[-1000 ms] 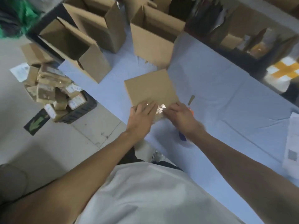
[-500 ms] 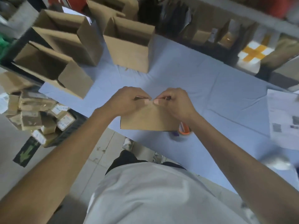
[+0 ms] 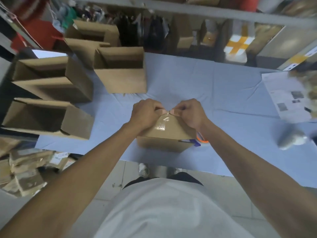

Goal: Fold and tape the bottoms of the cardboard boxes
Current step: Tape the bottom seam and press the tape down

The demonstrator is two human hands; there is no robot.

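Observation:
A small cardboard box (image 3: pixel 164 143) stands bottom-up near the front edge of the blue table (image 3: pixel 223 93). A strip of clear tape (image 3: pixel 162 125) shines along its folded bottom. My left hand (image 3: pixel 145 111) and my right hand (image 3: pixel 188 111) sit at the box's far edge with curled fingers, thumbs nearly touching, pressing the tape end over that edge. An orange tape roll (image 3: pixel 202 139) peeks out behind the box's right side, below my right wrist.
Several open cardboard boxes stand at the left and back: one (image 3: pixel 121 73) straight ahead, two more (image 3: pixel 51 79) (image 3: pixel 46 117) on the left. Printed papers (image 3: pixel 288 97) lie at the right. Packed shelves run along the back. Small parcels (image 3: pixel 25 170) pile on the floor at left.
Both hands have slid from the near edge of the box's bottom to its far edge along the tape. The view has tilted up, bringing the shelves into sight.

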